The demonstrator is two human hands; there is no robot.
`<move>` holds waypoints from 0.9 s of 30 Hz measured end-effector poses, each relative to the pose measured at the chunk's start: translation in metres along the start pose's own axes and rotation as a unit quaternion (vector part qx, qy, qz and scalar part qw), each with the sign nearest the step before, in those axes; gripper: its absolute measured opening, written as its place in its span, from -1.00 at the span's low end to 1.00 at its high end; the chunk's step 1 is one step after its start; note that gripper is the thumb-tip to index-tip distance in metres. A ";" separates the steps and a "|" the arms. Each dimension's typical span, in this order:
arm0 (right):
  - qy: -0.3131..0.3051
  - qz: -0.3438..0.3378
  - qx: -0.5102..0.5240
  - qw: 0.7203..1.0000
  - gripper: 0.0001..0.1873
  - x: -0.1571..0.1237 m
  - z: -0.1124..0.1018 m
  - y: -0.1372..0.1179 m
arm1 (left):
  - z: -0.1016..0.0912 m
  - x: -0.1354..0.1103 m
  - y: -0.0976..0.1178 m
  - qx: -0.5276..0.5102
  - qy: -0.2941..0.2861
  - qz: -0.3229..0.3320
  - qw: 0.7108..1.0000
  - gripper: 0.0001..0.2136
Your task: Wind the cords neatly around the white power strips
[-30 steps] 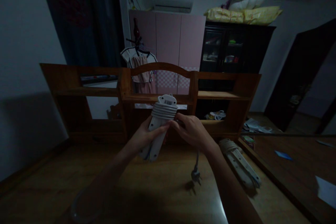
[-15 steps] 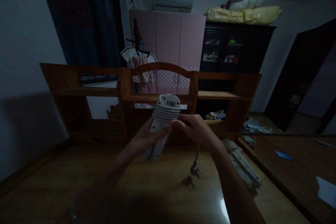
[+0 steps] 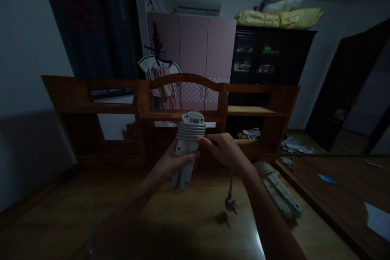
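Observation:
My left hand (image 3: 175,160) is wrapped round the lower part of a white power strip (image 3: 185,166), which stands nearly upright above the desk. Several turns of its pale cord (image 3: 191,131) are wound about the upper part, below an end with a printed label. At the right side of the coil, my right hand (image 3: 224,148) is closed with thumb and fingers pinched on the cord. The cord's free end hangs below this hand, with the plug (image 3: 230,204) dangling over the desk top. Part of the strip is hidden behind my left fingers.
A second power strip (image 3: 278,189) with a wound cord lies on the wooden desk (image 3: 183,223) at the right. A wooden shelf unit (image 3: 183,78) runs along the desk's back. Papers (image 3: 378,219) and a blue packet (image 3: 327,178) lie on a surface further right.
The power strip has turned a little more upright in my hands. The hanging plug has swung slightly right and down. The view has shifted a little.

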State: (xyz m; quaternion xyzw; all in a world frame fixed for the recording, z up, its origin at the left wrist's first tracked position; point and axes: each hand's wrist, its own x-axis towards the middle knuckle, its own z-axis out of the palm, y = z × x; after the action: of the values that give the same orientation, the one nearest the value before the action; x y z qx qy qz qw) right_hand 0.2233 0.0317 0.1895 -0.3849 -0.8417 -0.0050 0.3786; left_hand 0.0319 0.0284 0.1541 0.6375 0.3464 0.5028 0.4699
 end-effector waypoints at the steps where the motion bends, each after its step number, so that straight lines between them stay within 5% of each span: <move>1: -0.001 0.001 0.003 1.000 -0.45 0.000 0.000 0.001 | 0.001 0.000 0.000 -0.004 0.004 0.001 1.000 -0.43; 14: -0.016 -0.010 0.162 0.987 -0.63 -0.001 -0.011 -0.012 | 0.005 -0.005 -0.001 -0.051 0.068 -0.007 0.996 -0.54; 21: -0.171 0.066 0.188 0.965 -0.70 -0.009 -0.010 0.017 | -0.002 0.002 -0.008 -0.057 0.094 -0.025 0.994 -0.61; 24: -0.162 0.115 0.138 0.970 -0.73 -0.011 -0.008 0.026 | -0.006 0.005 -0.008 -0.054 0.112 -0.033 0.992 -0.58; 27: -0.087 0.172 0.005 0.981 -0.73 -0.011 -0.008 0.031 | -0.011 0.008 -0.009 -0.040 0.126 -0.032 0.991 -0.55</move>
State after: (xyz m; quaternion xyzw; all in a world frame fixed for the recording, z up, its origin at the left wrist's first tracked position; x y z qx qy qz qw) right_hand 0.2534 0.0434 0.1796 -0.5210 -0.7929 0.0976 0.3007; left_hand 0.0240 0.0412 0.1490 0.5389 0.4025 0.5770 0.4634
